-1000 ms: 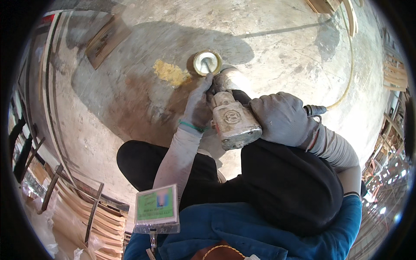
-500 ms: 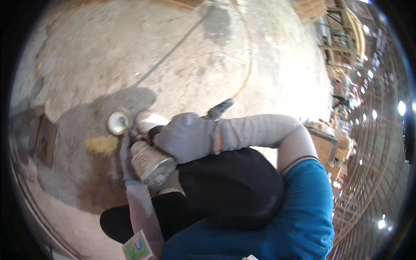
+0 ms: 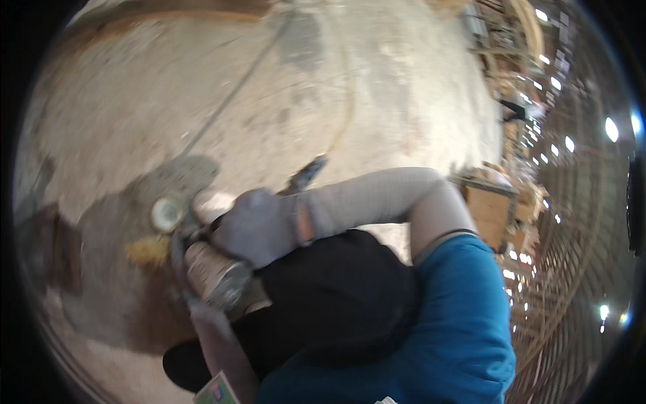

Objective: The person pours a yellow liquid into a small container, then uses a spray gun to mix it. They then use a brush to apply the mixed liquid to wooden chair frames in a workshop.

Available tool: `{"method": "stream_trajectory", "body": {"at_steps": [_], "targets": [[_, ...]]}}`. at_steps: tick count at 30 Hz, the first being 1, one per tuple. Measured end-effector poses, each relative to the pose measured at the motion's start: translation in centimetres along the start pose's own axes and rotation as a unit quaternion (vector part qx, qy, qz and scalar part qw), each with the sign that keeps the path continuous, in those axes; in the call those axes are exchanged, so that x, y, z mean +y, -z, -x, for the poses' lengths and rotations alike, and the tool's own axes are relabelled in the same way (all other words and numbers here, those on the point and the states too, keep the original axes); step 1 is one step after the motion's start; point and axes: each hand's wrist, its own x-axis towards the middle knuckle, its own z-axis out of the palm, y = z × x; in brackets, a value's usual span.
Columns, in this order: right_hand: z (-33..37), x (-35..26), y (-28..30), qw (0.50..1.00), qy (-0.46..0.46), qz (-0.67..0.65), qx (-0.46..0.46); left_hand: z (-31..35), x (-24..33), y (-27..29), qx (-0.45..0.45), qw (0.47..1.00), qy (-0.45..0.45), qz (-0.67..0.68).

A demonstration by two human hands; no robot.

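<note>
Grey gloves cover both hands. My left hand [image 3: 180, 262] is wrapped around the side of a worn, stained cylindrical canister [image 3: 217, 275], which lies tilted between my hands. My right hand [image 3: 252, 227] is closed over the canister's upper end; what its fingers grip there is hidden by the glove. A dark hose fitting [image 3: 306, 175] sticks out behind the right hand, with a pale yellowish hose [image 3: 348, 101] running from it. Just beyond the left fingertips is a round white cup-like piece [image 3: 167, 214]. A pale rounded thing [image 3: 212, 205], not clear in kind, shows beside the right hand.
A yellow stain [image 3: 147, 250] marks the concrete floor [image 3: 256, 121] near the left hand. A brown block-like object [image 3: 65, 250] stands at the far left. Boxes [image 3: 488, 212] are stacked at right, wooden furniture pieces [image 3: 528, 30] behind. A person [image 3: 517, 110] is in the distance.
The whole view has shifted, so hands, canister and hose appear further left. Both hands keep their places on the canister; the present frame is more blurred.
</note>
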Motion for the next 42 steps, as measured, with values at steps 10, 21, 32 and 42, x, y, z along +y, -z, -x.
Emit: {"method": "stream_trajectory", "body": {"at_steps": [10, 21, 32, 42], "targets": [[-0.9, 0.2, 3.8, 0.995, 0.05, -0.061, -0.067, -0.4, 0.2, 1.6, -0.039, 0.993, -0.09, -0.06], [-0.4, 0.6, 3.9, 0.994, 0.071, -0.032, -0.072, -0.2, 0.5, -0.6, -0.034, 0.985, 0.013, 0.171], [0.1, 0.9, 4.2, 0.995, 0.078, -0.036, -0.055, 0.3, 0.3, 0.1, -0.048, 0.986, 0.011, 0.156], [-1.5, 0.2, 4.4, 0.979, 0.173, -0.034, 0.103, 3.9, 7.1, -3.1, 0.028, 0.987, -0.121, 0.105]]}}
